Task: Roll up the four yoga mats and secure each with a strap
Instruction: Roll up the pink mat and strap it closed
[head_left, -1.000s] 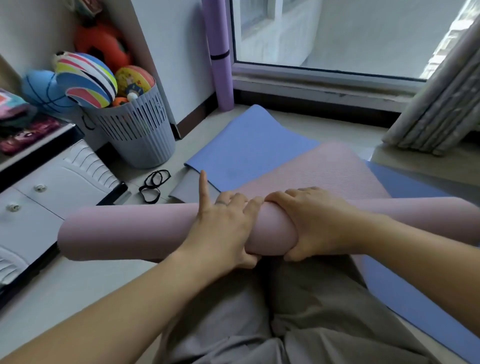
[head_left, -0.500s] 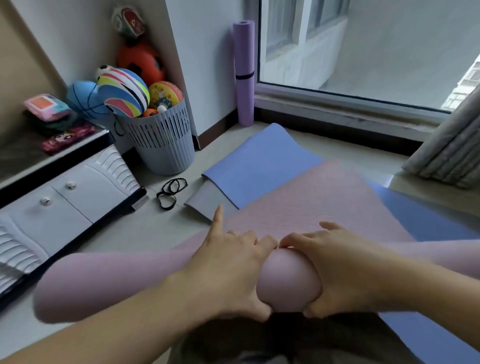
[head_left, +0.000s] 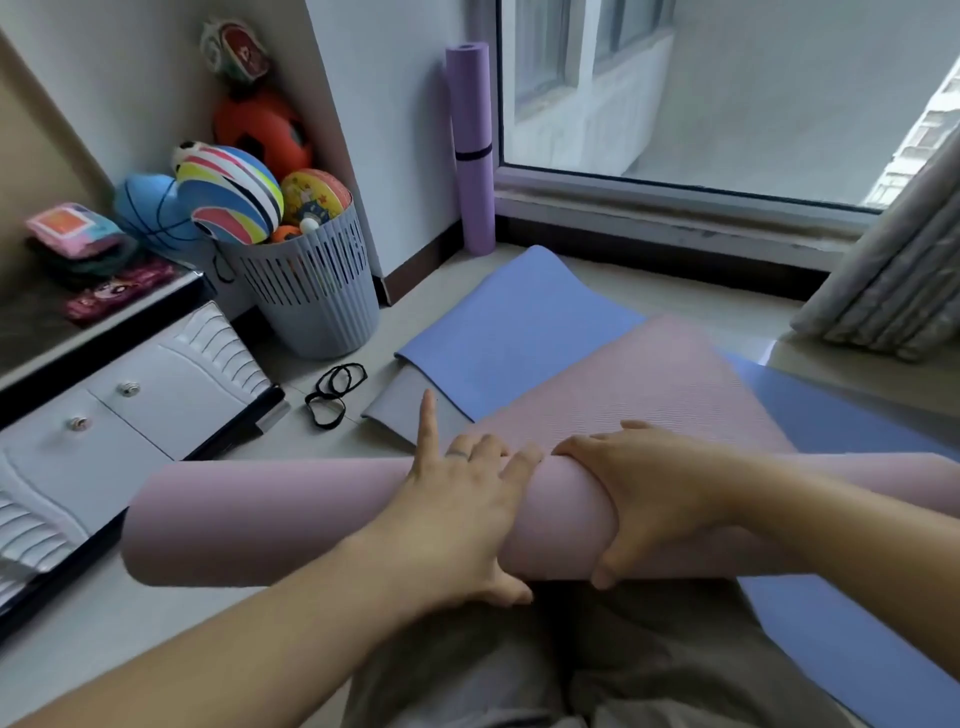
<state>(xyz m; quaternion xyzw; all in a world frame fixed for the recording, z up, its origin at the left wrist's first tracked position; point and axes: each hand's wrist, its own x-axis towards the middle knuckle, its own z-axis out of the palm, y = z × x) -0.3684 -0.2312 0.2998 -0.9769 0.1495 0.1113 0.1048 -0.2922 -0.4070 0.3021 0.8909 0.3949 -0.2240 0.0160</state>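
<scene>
A pink yoga mat lies partly rolled across my lap, its flat rest stretching away over a blue mat and a grey mat. My left hand grips the roll at its middle, thumb underneath, little finger sticking straight up. My right hand grips the roll beside it, fingers over the top and thumb below. A purple mat, rolled and bound with a dark strap, stands upright in the corner. Black straps lie on the floor left of the grey mat.
A grey slatted basket full of balls stands at the wall on the left. A white drawer unit lies along the left edge. A window and a curtain bound the far side and the right.
The roll has turned forward and grown thicker, taking up more of the flat pink mat. Both hands stayed on its middle. My view lifted toward the window.
</scene>
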